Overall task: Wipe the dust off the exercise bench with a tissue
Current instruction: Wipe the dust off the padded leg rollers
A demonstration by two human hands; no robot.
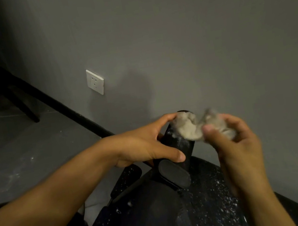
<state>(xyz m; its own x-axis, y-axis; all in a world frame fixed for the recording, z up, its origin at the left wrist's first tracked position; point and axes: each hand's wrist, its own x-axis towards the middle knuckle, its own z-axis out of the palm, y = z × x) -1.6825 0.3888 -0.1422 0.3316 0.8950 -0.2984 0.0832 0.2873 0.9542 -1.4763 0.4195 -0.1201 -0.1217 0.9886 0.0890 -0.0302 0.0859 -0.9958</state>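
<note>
1. Left hand [145, 143]: bare, with a short, trimmed nail on the thumb [179, 158].
2. Right hand [233, 138]: bare, blurred around the fingertips.
3. Behind the fingers, the left forearm [50, 198] and right forearm [273, 200] are bare to the frame edge.

Dim, warm, grainy; right hand [232, 134] motion-blurred; wide-angle bending at edges.

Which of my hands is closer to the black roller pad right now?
Left. The left hand grips the roller pad; the right hand is to its right, pinching the tissue that lies against it.
</note>
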